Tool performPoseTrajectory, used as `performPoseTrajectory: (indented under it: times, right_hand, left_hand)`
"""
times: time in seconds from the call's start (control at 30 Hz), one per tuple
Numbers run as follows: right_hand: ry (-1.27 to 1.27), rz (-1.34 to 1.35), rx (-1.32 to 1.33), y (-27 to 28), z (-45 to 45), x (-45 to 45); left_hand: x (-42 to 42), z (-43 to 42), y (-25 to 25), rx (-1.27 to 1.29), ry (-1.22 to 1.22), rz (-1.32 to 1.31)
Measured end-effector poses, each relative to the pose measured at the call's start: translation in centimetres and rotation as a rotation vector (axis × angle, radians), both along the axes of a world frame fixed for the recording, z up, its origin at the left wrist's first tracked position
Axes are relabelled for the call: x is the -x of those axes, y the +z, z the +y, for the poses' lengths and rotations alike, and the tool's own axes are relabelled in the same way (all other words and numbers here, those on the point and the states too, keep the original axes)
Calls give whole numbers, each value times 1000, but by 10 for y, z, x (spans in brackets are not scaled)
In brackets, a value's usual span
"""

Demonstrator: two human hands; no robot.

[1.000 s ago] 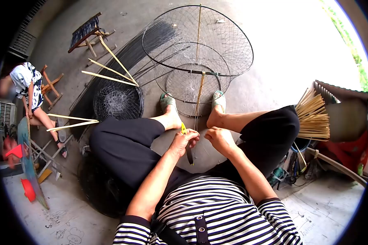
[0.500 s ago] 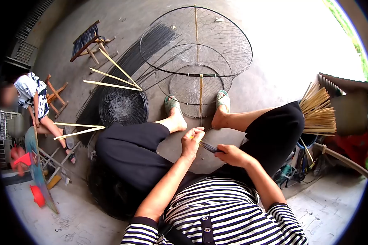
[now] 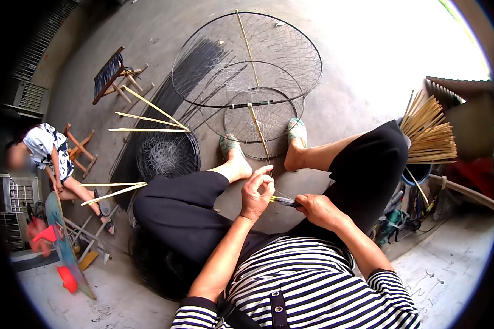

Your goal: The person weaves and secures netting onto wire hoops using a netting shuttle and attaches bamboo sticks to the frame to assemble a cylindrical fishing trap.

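Note:
My left hand (image 3: 256,193) is in front of my lap, thumb and index finger pinched on thin thread. Its other fingers are raised. My right hand (image 3: 319,210) is closed around a dark, slender tool (image 3: 284,202) with a yellow part near my left hand; its exact kind is not clear. Fine strands run from between my hands up to the lower end of a bamboo stick (image 3: 259,131). This stick stands against a net cage with black hoops (image 3: 247,105), which rests on the floor between my feet.
A round stack of black hoops with netting (image 3: 168,151) lies left of my feet, with pale sticks (image 3: 148,130) across it. Bamboo sticks (image 3: 429,131) fill a bucket at right. A folding stool (image 3: 112,74) stands at far left, near a seated person (image 3: 46,151).
My left hand's fingers have lifted and spread somewhat while the thumb and index stay pinched. The tool now lies flatter. The whole view has shifted slightly.

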State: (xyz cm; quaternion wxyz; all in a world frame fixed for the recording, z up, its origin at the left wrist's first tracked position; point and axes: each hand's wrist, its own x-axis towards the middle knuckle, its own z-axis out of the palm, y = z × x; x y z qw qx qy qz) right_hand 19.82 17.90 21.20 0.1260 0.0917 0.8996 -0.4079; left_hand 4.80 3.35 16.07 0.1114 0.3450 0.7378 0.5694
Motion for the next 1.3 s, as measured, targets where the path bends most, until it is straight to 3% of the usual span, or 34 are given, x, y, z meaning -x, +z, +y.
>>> performPoseTrajectory:
  times: [0.13, 0.23, 0.5, 0.6, 0.77, 0.83, 0.93, 1.03, 1.17, 1.23, 1.27, 1.3]
  right_hand:
    - [-4, 23, -17, -3, 2, -1]
    - [-8, 30, -6, -5, 2, -2]
    - [-3, 32, -4, -11, 1, -3]
    - [-5, 28, 1, -10, 1, -2]
    - [-34, 9, 64, -9, 4, 0]
    - [-54, 60, 145, 1, 8, 2]
    - [-114, 169, 291, 22, 13, 7]
    - [-325, 586, 247, 28, 8, 23]
    - [-393, 616, 281, 31, 13, 42]
    - [-401, 587, 282, 32, 13, 47]
    - [-411, 357, 343, 38, 14, 49]
    - [-359, 540, 480, 20, 14, 55]
  left_hand:
    - [-1, 6, -5, -38, 81, 121]
    - [-4, 4, -13, -66, 70, -73]
    - [-6, 3, -17, -130, 25, -216]
    - [-7, 5, -18, -207, -2, -396]
    - [7, -4, -11, -102, -92, -632]
    - [13, -9, -20, -418, 61, -1093]
    - [18, -27, -33, -204, 331, -1269]
    - [11, -39, -46, 162, 167, -1199]
    - [8, -40, -29, 272, 58, -1280]
    - [10, -47, -9, 176, 4, -1376]
    - [8, -49, 4, 125, 9, -1426]
    - [6, -53, 12, 74, 16, -1478]
